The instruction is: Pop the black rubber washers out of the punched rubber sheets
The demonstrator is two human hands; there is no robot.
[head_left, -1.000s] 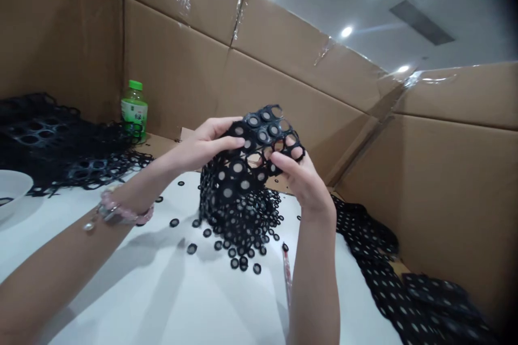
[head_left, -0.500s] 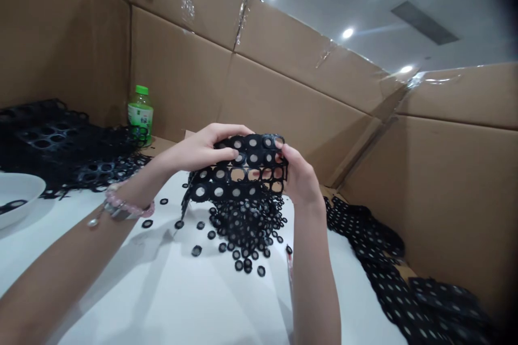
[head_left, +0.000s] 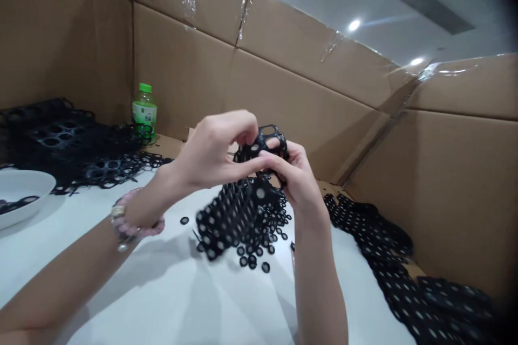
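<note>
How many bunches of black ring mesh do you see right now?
3: one black ring mesh pinched between the left hand and right hand, hanging over the heap; a mesh pile at far left; a mesh strip along the right cardboard wall. Others may be hidden.

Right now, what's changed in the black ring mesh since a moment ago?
Your left hand and right hand have closed together, bunching the black ring mesh that was spread flat; its lower part now hangs down-left. The green-capped bottle and white bowl stayed put.
</note>
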